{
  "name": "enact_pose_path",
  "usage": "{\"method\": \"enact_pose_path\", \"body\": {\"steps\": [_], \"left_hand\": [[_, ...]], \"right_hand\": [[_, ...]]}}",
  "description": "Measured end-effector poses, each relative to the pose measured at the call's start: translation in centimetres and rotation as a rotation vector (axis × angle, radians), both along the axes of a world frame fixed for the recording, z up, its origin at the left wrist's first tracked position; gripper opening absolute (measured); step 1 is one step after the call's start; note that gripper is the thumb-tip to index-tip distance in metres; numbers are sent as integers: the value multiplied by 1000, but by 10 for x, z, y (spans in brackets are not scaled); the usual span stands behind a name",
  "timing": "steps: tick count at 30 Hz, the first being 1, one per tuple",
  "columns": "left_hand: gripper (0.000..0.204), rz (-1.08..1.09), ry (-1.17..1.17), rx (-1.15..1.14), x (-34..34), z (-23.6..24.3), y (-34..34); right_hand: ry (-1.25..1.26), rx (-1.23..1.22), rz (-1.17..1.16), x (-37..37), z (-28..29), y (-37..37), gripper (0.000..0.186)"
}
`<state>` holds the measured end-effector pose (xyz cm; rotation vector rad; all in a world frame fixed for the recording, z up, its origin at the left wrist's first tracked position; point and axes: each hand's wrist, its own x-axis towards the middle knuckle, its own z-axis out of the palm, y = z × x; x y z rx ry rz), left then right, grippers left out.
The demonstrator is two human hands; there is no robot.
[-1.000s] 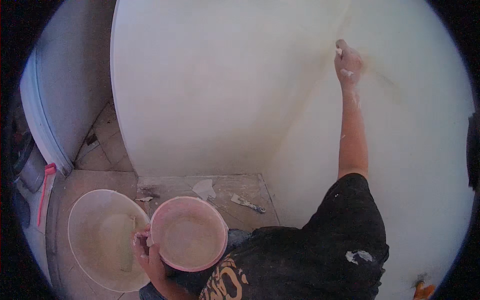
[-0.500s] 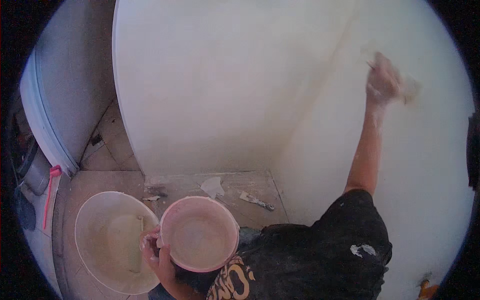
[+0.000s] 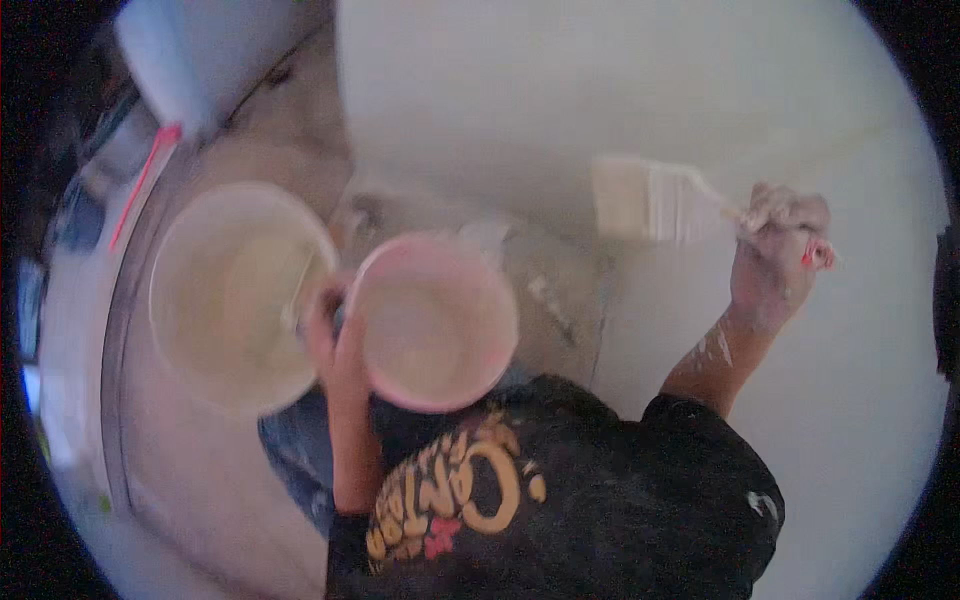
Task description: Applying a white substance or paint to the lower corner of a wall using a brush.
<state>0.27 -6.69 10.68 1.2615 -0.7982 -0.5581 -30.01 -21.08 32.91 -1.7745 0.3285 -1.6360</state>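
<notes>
My right hand (image 3: 785,245) is closed around the handle of a wide paintbrush (image 3: 645,203), off to the right in front of the pale wall. Its pale bristles point left, and a red handle end sticks out past my wrist side. At lower centre, my left hand (image 3: 340,335) grips the rim of a pink bucket (image 3: 503,310), fingers over the left edge. Pale stuff coats the inside of this bucket. Just left of that hand stands a larger white bucket (image 3: 158,300) with pale liquid and a thin-handled tool leaning inside it.
The pale wall (image 3: 500,90) rises ahead and to the right. On the floor behind the pink bucket lie a blurred scraper (image 3: 550,308) and a white scrap (image 3: 485,236). A long red-edged strip (image 3: 145,187) lies at the far left, near a curved threshold (image 3: 110,360).
My right hand and the brush have come down from high on the wall, the bristles now pointing left. The view has shifted, so both buckets appear higher. My left hand stays on the pink bucket.
</notes>
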Motion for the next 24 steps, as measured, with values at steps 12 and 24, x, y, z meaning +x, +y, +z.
{"method": "enact_pose_path", "body": {"steps": [12, 24], "left_hand": [[47, -80, -410, 147, -60, 43, -26], [52, -99, -320, 35, -68, 34, -12]], "right_hand": [[977, 9, 385, 72, -129, -9, 18], [1423, -257, 458, 95, -185, 5, 19]]}}
